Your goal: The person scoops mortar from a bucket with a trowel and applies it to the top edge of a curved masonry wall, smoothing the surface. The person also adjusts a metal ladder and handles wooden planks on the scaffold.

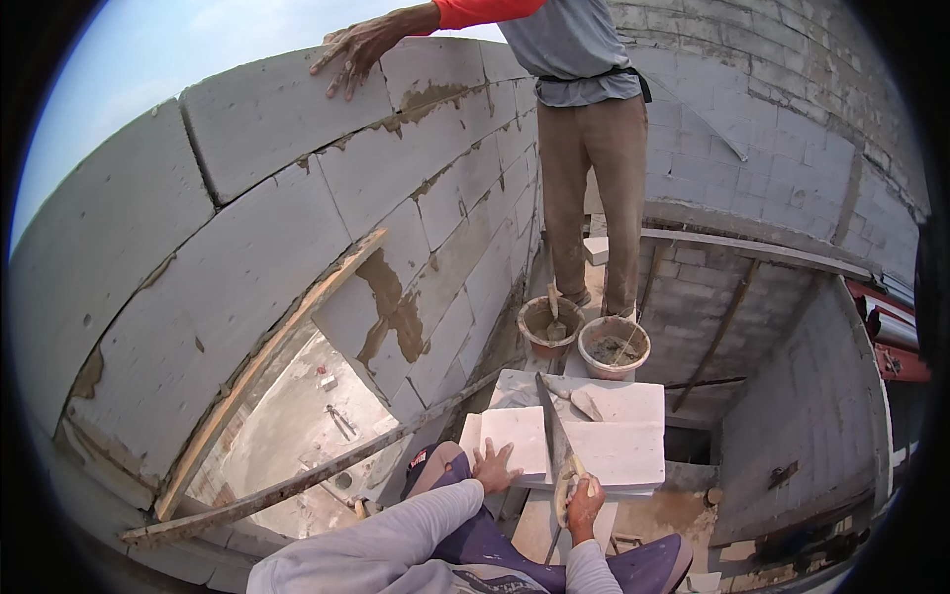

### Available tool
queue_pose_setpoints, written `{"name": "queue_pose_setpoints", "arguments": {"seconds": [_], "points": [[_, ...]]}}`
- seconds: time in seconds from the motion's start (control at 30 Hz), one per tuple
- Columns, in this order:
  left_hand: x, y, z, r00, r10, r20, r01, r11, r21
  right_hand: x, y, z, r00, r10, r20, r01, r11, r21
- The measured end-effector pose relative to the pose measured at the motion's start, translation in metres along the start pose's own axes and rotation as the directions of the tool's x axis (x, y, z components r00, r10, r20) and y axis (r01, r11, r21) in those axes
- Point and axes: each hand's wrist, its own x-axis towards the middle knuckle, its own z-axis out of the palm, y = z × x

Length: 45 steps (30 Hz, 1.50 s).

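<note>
My left hand (495, 467) presses flat with fingers spread on a white lightweight block (517, 433). In my right hand (586, 509) is the handle of a handsaw (554, 426), its long blade pointing away from me. The blade lies along the right edge of that block, beside a larger white block (625, 453); I cannot tell whether its teeth are in a cut. A trowel (584, 403) lies on the white surface just beyond the blade.
Two mortar buckets (615, 364) stand beyond the blocks, one holding a trowel. A co-worker (594, 148) stands behind them, a hand on the block wall (287, 119). A wooden pole (317, 470) slants at left by a wall opening. At right is a drop to a lower level.
</note>
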Motion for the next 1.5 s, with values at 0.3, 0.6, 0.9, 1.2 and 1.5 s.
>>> {"name": "queue_pose_setpoints", "arguments": {"seconds": [0.3, 0.6, 0.9, 1.2, 1.5], "points": [[-0.013, 0.029, -0.028, 0.991, -0.075, 0.106, 0.076, 0.997, -0.002, 0.048, 0.046, -0.055, 0.867, 0.418, -0.27, -0.309, 0.877, 0.368], [-0.018, 0.019, -0.023, 0.989, -0.093, 0.112, 0.088, 0.995, 0.05, 0.042, 0.077, -0.052, 0.825, 0.458, -0.331, -0.377, 0.882, 0.283], [-0.021, 0.031, -0.034, 0.995, -0.024, 0.1, 0.022, 0.999, 0.029, 0.054, 0.043, -0.069, 0.782, 0.324, -0.532, -0.308, 0.943, 0.122], [-0.037, 0.037, -0.036, 0.996, -0.045, 0.08, 0.051, 0.996, -0.068, 0.051, 0.057, -0.084, 0.818, 0.369, -0.441, -0.371, 0.925, 0.086], [-0.037, 0.045, -0.049, 0.999, 0.017, 0.043, -0.017, 1.0, -0.012, 0.049, 0.067, -0.092, 0.813, 0.44, -0.382, -0.499, 0.864, -0.067]]}}
